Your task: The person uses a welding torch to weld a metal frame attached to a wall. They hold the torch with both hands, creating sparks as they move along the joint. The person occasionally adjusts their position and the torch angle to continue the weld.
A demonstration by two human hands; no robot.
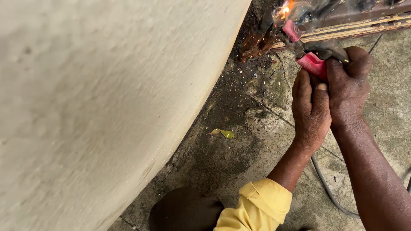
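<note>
Head view — both hands, left hand (310, 109) and right hand (349, 85), grip red welding holder (311, 64); pale wall (98, 107) crowds left.

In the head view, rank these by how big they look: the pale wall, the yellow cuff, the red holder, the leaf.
1. Wall, by far the largest, though it is nearest the camera.
2. Yellow cuff.
3. Red holder, partly hidden by the hands.
4. Leaf, the smallest.

1. The metal frame (355, 21) runs off the top and right edges.
2. Above the red electrode holder (310, 62), smoke blurs the weld spot.
3. Below the holder, the cable (327, 188) leaves the bottom edge.
</note>
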